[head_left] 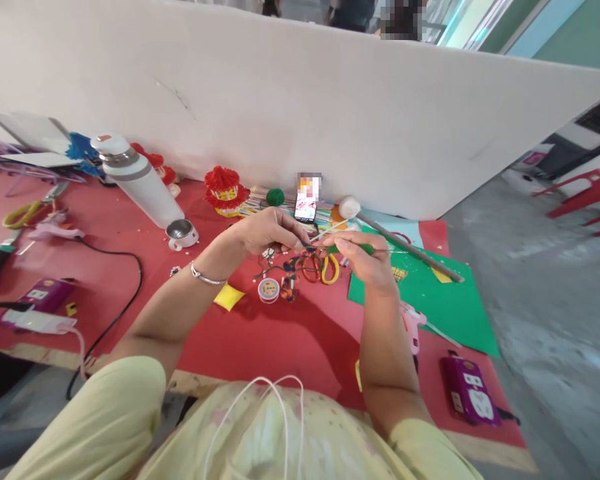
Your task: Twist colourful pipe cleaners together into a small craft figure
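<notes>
My left hand (273, 230) is raised over the middle of the table, its fingers pinched on a small dark piece of yarn work (307, 247). My right hand (364, 259) holds a thin hook with a green handle (366, 249), which looks like a crochet hook. The tool's tip meets the yarn work between both hands, where fine detail is too small to make out. Beneath, a multicoloured strip (289, 288) lies near a round spool (269, 290) and scissors with red and yellow handles (331, 269).
A phone (307, 198) leans on the white partition (280, 100). To the left stand a white flask (140, 180) and a metal-lined cup (181, 233). Right are a green sheet (430, 307), a grey rod (415, 250), a pink glue gun (413, 327) and a purple box (470, 390).
</notes>
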A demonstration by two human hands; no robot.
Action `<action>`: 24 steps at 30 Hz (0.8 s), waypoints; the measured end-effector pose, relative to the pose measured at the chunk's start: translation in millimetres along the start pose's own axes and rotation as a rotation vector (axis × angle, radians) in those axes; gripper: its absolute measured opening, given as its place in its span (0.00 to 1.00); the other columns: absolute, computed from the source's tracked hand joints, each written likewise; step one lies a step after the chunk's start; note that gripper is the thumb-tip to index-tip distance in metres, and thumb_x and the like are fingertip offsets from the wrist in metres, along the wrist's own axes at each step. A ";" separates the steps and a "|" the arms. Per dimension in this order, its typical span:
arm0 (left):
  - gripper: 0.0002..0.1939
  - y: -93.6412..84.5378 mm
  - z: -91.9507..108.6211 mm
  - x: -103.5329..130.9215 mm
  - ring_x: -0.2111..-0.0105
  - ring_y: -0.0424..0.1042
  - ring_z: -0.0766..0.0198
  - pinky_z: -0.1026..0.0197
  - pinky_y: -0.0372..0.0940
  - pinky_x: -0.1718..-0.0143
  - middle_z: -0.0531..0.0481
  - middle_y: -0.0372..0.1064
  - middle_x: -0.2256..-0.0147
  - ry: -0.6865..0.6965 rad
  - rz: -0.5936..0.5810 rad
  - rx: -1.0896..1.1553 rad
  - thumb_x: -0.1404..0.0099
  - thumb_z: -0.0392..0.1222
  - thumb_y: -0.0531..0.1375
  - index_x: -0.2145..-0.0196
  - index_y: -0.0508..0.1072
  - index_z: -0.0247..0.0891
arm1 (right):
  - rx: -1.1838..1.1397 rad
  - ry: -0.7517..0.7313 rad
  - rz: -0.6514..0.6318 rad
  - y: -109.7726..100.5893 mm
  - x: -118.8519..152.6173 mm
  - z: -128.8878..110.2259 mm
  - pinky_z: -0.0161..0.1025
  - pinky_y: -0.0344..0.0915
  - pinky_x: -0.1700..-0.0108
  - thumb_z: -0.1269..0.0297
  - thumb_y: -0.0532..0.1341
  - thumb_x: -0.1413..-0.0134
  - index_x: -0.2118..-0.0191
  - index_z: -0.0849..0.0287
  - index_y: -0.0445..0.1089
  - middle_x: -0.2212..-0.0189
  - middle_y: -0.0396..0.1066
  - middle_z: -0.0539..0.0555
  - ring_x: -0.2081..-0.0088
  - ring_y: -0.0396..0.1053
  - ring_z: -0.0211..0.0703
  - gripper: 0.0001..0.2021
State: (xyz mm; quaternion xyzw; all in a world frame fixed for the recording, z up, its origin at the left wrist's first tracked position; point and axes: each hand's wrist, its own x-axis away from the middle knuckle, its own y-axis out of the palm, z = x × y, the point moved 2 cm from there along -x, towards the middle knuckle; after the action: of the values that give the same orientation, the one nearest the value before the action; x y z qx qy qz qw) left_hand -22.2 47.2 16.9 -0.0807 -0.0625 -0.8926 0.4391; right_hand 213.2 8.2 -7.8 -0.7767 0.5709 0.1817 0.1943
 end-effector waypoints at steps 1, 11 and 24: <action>0.08 -0.7 -0.6 -0.6 0.85 0.64 0.71 0.68 0.55 0.83 0.51 0.72 0.83 0.008 0.002 -0.004 0.54 0.35 0.74 0.71 0.88 0.37 | -0.025 0.007 -0.001 -0.3 -0.2 1.1 0.42 0.84 0.57 0.59 0.69 0.34 0.55 0.47 0.87 0.62 0.88 0.50 0.58 0.86 0.46 0.08; 0.10 2.1 2.5 6.4 0.81 0.67 0.70 0.67 0.58 0.81 0.47 0.78 0.75 0.138 0.000 0.019 0.52 0.34 0.74 0.68 0.88 0.35 | -0.317 0.096 0.002 15.5 -5.3 2.2 0.49 0.87 0.59 0.50 0.70 0.37 0.60 0.50 0.87 0.64 0.88 0.54 0.59 0.87 0.52 0.11; 0.13 15.5 -14.2 2.1 0.85 0.54 0.77 0.66 0.42 0.83 0.55 0.69 0.82 0.243 0.215 0.285 0.51 0.36 0.77 0.64 0.88 0.37 | 0.391 -0.411 0.191 28.6 -4.6 -9.4 0.43 0.83 0.56 0.66 0.73 0.40 0.54 0.46 0.84 0.59 0.88 0.50 0.59 0.86 0.44 0.10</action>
State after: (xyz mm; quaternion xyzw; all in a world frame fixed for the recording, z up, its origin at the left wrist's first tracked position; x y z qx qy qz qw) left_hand -12.5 33.6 4.1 0.0843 -0.1256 -0.8259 0.5431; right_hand 185.1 -0.7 -0.1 -0.6143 0.6142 0.2390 0.4338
